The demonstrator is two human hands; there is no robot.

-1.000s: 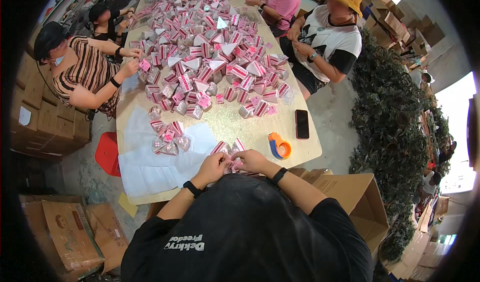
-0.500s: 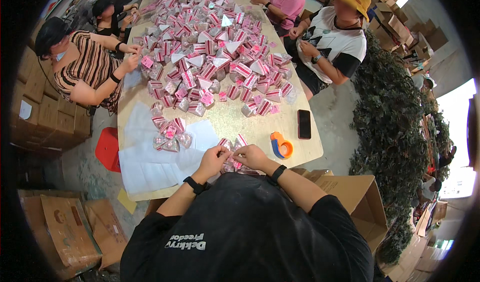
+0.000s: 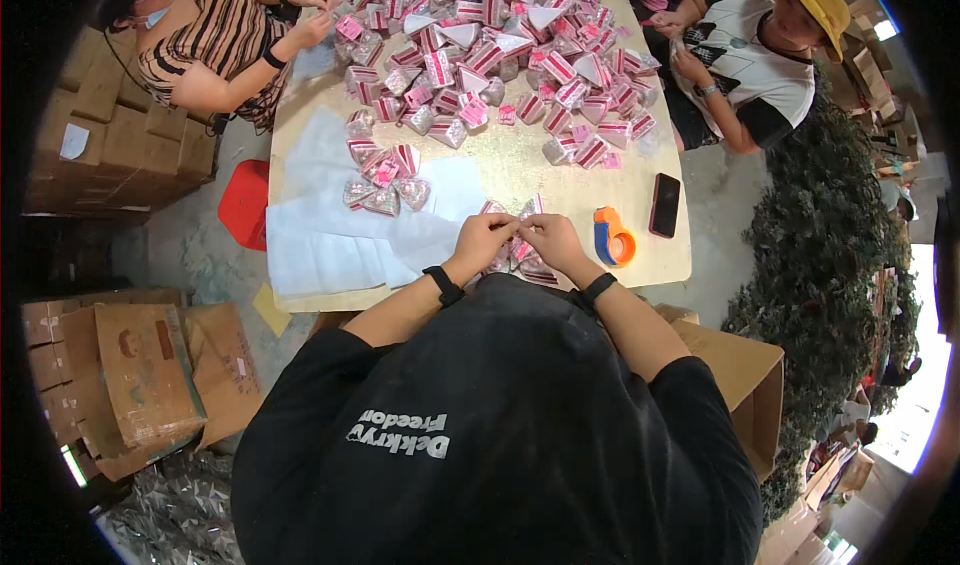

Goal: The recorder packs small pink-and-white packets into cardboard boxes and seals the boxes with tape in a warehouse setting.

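My left hand (image 3: 486,243) and my right hand (image 3: 553,241) meet at the table's near edge, thumbs and fingertips pinched close together. What lies between the fingertips is too small to make out. Under and around them are several small clear packets (image 3: 530,207) with pink-and-white striped tops, partly covered by my hands. To the left, a small group of similar packets (image 3: 381,201) lies by white sheets (image 3: 330,250). On the right, nearest my right hand, is an orange and blue tape dispenser (image 3: 615,237).
A large heap of striped packets (image 3: 485,60) covers the far table. A dark phone (image 3: 665,205) lies near the right edge. People work at both sides. A red stool (image 3: 245,205) stands left; an open carton (image 3: 735,375) is at my right.
The whole view has shifted, so the table sits higher and further right in the picture. My hands stay pinched together over the packets, fingertips now closer to each other.
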